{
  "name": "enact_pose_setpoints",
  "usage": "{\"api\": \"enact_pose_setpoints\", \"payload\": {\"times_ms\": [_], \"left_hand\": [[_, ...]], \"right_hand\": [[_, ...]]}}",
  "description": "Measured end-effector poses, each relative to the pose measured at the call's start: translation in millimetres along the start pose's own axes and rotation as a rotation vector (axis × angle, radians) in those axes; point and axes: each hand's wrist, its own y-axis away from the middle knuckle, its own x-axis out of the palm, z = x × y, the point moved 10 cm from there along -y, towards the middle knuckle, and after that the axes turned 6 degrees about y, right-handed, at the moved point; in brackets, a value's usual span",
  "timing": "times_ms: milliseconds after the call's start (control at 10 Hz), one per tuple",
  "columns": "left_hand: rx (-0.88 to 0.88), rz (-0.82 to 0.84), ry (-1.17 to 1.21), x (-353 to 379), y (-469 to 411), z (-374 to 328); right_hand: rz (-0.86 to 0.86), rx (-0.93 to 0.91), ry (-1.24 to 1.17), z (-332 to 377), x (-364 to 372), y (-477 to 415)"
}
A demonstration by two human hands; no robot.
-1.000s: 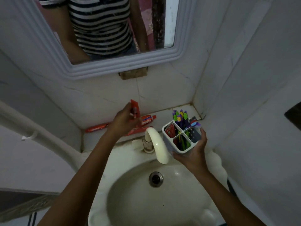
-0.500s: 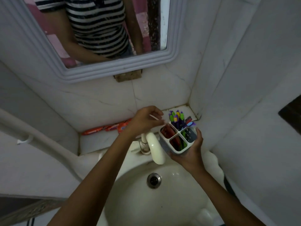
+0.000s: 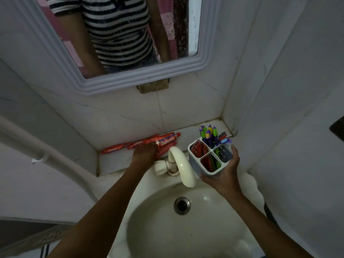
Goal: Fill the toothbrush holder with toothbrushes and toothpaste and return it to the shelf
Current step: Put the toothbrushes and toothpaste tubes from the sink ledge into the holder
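The right hand (image 3: 222, 173) is gripping the four-compartment toothbrush holder (image 3: 210, 158) above the sink rim (image 3: 247, 185), right of the faucet (image 3: 183, 165); purple toothbrushes (image 3: 208, 135) are standing in its rear compartment, red sachets in two others. The left hand (image 3: 144, 152) is resting on the red toothpaste tubes (image 3: 163, 141) lying on the shelf (image 3: 115, 161); whether its fingers are closing around a tube cannot be determined.

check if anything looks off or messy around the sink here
Nothing is spilled or broken. The red toothpaste tubes lie loose in a heap on the shelf, under the left hand. The toothbrush holder is off the shelf, tilted in the right hand over the sink.
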Motion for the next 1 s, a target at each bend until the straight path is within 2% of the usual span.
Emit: {"api": "enact_pose_setpoints", "payload": {"times_ms": [100, 200, 300, 400, 500, 600, 700, 900, 1000], "left_hand": [[0.022, 0.034, 0.023, -9, -2, -7], [-0.046, 0.045, 0.134, -31, 0, 2], [-0.148, -0.036, 0.332, -70, 7, 16], [-0.029, -0.261, 0.512, -133, 19, -2], [0.174, -0.356, 0.677, -188, 40, -53], [0.33, -0.288, 0.758, -209, 48, -111], [0.427, -0.174, 0.701, -197, 42, -164], [0.441, -0.037, 0.505, -132, 21, -218], [0.38, -0.044, 0.665, -129, 17, -204]], "right_hand": [[0.005, -0.006, -0.001, -2, 0, -2], [0.018, 0.009, -0.008, -3, 0, -2], [0.024, 0.02, 0.004, -12, 0, -4], [0.022, 0.023, 0.018, -16, 1, -5], [0.022, 0.023, 0.011, -13, 4, -5], [-0.013, -0.07, 0.059, -5, 4, -1], [-0.031, -0.021, 0.13, 10, -8, 4], [-0.018, -0.025, 0.082, -3, 0, -4], [-0.02, -0.042, 0.071, -2, -1, -5]]}}
